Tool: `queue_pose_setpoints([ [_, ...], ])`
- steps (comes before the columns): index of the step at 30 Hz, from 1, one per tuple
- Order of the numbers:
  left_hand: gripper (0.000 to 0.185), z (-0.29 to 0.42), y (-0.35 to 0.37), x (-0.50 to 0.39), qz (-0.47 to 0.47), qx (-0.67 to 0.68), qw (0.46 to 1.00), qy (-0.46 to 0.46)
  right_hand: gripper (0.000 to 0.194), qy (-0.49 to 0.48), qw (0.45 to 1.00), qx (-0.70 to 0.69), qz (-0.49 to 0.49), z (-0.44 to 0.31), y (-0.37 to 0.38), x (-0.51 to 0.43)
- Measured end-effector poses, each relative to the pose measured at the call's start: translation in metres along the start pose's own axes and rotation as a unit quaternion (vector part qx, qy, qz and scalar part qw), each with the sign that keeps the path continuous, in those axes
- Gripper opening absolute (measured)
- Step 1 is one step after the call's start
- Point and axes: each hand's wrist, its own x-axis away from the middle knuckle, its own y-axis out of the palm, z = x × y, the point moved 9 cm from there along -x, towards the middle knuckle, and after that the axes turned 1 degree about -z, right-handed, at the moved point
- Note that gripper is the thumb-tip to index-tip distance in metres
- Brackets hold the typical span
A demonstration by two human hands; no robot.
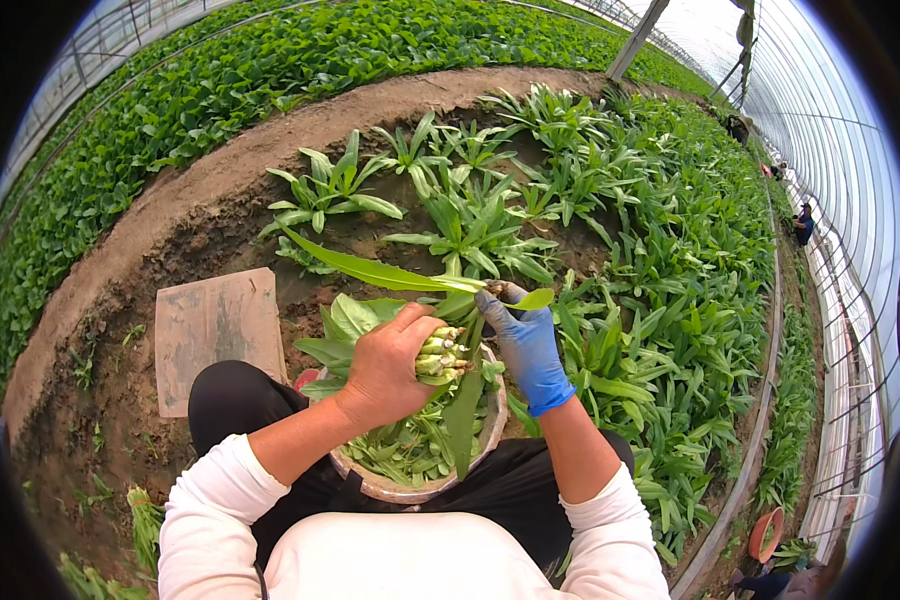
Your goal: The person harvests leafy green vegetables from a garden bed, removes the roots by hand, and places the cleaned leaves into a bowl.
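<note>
My bare left hand (390,362) is closed around a bunch of leafy greens (440,355), its pale cut stem ends pointing right and its leaves fanning out to the left. Beside it, my right hand (523,337), in a dirty blue glove, grips the brown root end of a single leafy plant (390,274); one long leaf of it stretches to the left. Under both hands, between my knees, stands a round tub (409,493) with loose green leaves (420,442) in it. Whether the glove also holds a small tool cannot be seen.
A worn flat board (217,337) lies on the soil at left. Leafy plants (667,300) grow ahead and at right. Tied greens (145,525) lie at lower left. A person (803,223) is far right; another, partly visible, is at lower right by an orange basin (766,534).
</note>
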Motion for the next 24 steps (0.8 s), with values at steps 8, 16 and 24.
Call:
queue_pose_setpoints([
  [8,0.053,-0.014,0.009,0.008,-0.057,-0.002,0.998,0.0,0.029,-0.164,0.926,0.307,0.149,-0.019,-0.049,-0.002],
  [16,0.062,0.001,0.003,0.012,-0.023,-0.156,0.985,0.069,0.03,0.172,0.979,-0.039,-0.106,0.007,0.003,0.006],
  [24,0.057,-0.002,0.008,0.017,-0.058,-0.137,0.989,0.015,0.035,-0.083,0.976,0.198,-0.021,-0.003,-0.002,0.002],
])
